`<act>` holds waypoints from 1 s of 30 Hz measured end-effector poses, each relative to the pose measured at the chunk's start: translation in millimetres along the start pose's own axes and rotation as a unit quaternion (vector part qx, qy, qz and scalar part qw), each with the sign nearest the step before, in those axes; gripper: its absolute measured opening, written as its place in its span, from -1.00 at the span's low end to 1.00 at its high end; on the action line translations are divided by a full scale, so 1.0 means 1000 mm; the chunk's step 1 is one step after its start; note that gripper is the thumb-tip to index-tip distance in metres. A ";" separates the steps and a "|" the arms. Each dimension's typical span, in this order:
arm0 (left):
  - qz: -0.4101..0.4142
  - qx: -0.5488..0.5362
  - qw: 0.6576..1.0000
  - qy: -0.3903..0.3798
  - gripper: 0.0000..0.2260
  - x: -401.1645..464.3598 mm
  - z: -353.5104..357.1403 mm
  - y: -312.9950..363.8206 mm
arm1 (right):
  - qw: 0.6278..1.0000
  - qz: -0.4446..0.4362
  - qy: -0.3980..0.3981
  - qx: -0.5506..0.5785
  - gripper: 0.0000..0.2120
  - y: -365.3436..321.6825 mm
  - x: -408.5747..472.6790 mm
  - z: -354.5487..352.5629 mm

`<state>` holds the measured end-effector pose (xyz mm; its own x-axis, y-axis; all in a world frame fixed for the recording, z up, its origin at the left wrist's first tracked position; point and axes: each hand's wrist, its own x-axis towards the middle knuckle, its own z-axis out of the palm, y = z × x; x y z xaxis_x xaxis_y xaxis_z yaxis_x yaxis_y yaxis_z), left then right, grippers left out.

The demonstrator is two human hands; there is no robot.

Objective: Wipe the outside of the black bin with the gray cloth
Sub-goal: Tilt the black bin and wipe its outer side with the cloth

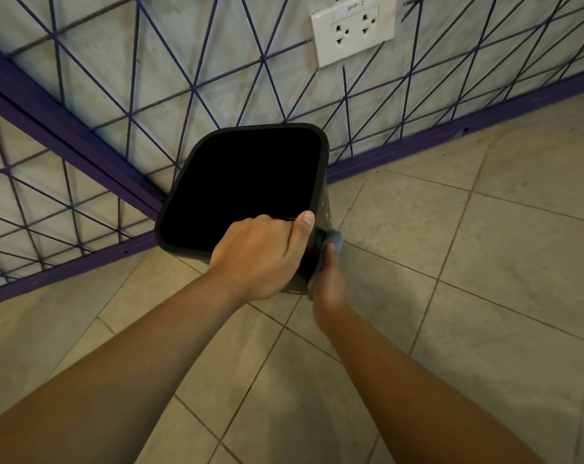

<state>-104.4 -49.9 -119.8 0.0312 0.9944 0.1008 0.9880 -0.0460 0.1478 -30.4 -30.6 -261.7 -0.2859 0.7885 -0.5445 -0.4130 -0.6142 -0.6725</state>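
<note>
The black bin stands on the tiled floor in the wall corner. The left hand grips its rim at five o'clock, thumb curled over. The right hand presses the gray cloth against the outer wall at four o'clock.

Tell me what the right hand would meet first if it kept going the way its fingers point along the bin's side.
Probably the purple baseboard at the wall; the right hand presses the gray cloth against the black bin. Depth unclear.
</note>
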 end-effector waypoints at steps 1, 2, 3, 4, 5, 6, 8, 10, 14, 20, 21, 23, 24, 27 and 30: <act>0.000 -0.004 1.000 0.001 -0.47 0.000 0.000 0.000 | 1.000 0.002 0.005 0.008 -0.49 -0.001 0.002 0.001; 0.001 -0.009 1.000 0.001 -0.47 0.000 0.001 -0.001 | 1.000 -0.005 0.003 0.006 -0.50 -0.003 0.000 0.002; 0.003 -0.011 1.000 0.001 -0.48 0.000 0.001 -0.001 | 1.000 -0.018 -0.008 -0.003 -0.51 -0.004 -0.004 0.004; 0.007 -0.011 1.000 0.002 -0.48 0.000 0.001 -0.001 | 0.999 -0.026 -0.014 -0.022 -0.52 -0.002 -0.007 0.004; 0.009 -0.008 1.000 0.004 -0.49 0.001 0.000 -0.001 | 0.999 -0.033 -0.015 -0.039 -0.52 0.001 -0.007 0.003; 0.008 -0.005 1.000 0.004 -0.49 0.000 0.000 -0.001 | 0.998 -0.031 -0.013 -0.048 -0.51 0.001 -0.007 0.002; 0.005 -0.003 1.000 0.004 -0.48 0.000 0.001 -0.001 | 0.999 -0.017 0.006 -0.039 -0.49 0.000 -0.002 0.000; 0.001 -0.007 1.000 0.000 -0.46 0.000 0.002 -0.002 | 0.999 -0.036 0.001 -0.039 -0.51 -0.003 -0.005 0.003; 0.006 -0.002 1.000 0.003 -0.46 0.000 0.002 -0.002 | 0.998 -0.040 -0.015 -0.056 -0.53 -0.001 -0.011 0.002; 0.000 -0.003 1.000 0.005 -0.49 0.000 0.000 -0.001 | 0.995 -0.091 -0.016 -0.033 -0.54 -0.001 -0.022 0.009; 0.001 0.000 1.000 0.002 -0.49 0.000 -0.001 -0.001 | 0.995 -0.090 -0.015 -0.035 -0.53 0.000 -0.024 0.009; 0.002 0.002 1.000 0.000 -0.48 -0.001 -0.002 0.001 | 0.997 -0.047 -0.008 -0.054 -0.51 -0.002 -0.020 0.003; 0.002 0.003 1.000 0.000 -0.48 -0.001 -0.002 0.002 | 0.997 -0.031 0.010 -0.064 -0.50 -0.005 -0.018 0.000; -0.001 -0.006 1.000 -0.002 -0.49 -0.001 -0.002 0.002 | 0.999 -0.044 0.017 -0.025 -0.52 -0.009 -0.019 0.008; 0.001 -0.007 1.000 0.001 -0.51 0.000 -0.004 0.002 | 0.995 -0.096 0.013 -0.012 -0.55 -0.005 -0.029 0.021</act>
<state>-103.2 -50.0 -115.7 0.0334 0.9942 0.1027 0.9858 -0.0497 0.1606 -38.1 -49.5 -232.7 -0.1820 0.8905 -0.4170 -0.4366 -0.4532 -0.7772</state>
